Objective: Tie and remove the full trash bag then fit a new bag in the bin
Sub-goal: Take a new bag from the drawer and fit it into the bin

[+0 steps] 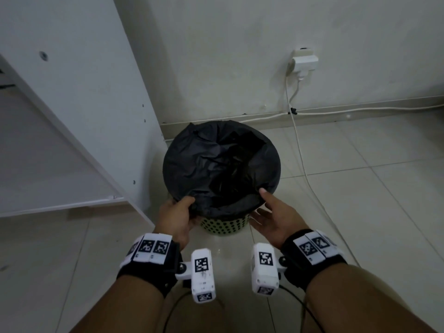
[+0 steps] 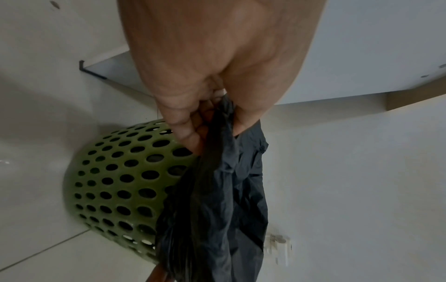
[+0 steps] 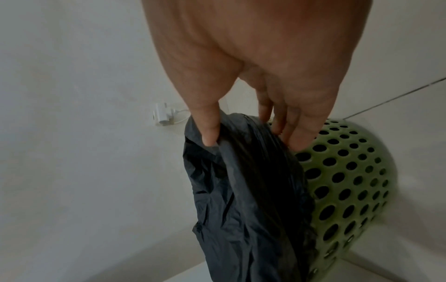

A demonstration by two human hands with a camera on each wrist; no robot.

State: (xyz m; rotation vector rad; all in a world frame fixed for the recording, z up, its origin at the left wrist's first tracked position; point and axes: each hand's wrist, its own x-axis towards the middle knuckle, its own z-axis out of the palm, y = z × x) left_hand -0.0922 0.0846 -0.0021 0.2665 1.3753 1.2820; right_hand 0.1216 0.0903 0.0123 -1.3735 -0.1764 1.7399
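Observation:
A green perforated bin (image 1: pixel 223 227) stands on the floor tiles against the wall. A black trash bag (image 1: pixel 216 164) lines it, crumpled inside, with its edge folded over the rim. My left hand (image 1: pixel 192 205) pinches a fold of the bag (image 2: pixel 224 200) at the near left rim, thumb against curled fingers (image 2: pixel 188 133). My right hand (image 1: pixel 258 203) is at the near right rim: its thumb presses the bag (image 3: pixel 241 190) from above, and its straight fingers (image 3: pixel 289 141) touch the overhang outside the bin (image 3: pixel 350 181).
A white cabinet panel (image 1: pixel 72 92) stands right beside the bin on the left. A wall socket with a plug (image 1: pixel 304 62) sits behind to the right, and its white cable (image 1: pixel 302 155) trails down across the tiles past the bin's right side.

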